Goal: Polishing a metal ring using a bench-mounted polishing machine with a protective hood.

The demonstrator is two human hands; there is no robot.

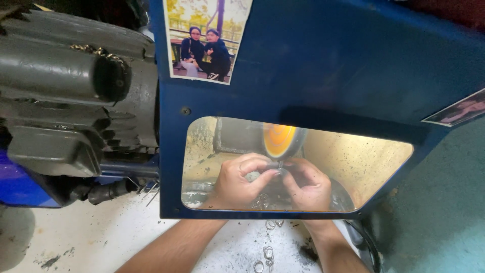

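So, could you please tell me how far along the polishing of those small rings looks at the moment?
Done: cannot tell; no finished pile stands apart. In hand: behind the window of the blue guard, the left hand and right hand together press a small metal piece against the lit orange wheel. Left: loose rings lie on the white bench, whether polished or not is unclear.

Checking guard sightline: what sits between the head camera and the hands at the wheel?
A clear window in the blue guard; through it, left hand and right hand meet under the orange wheel.

Small metal ring (pixel 279 167) under orange wheel (pixel 279 141)
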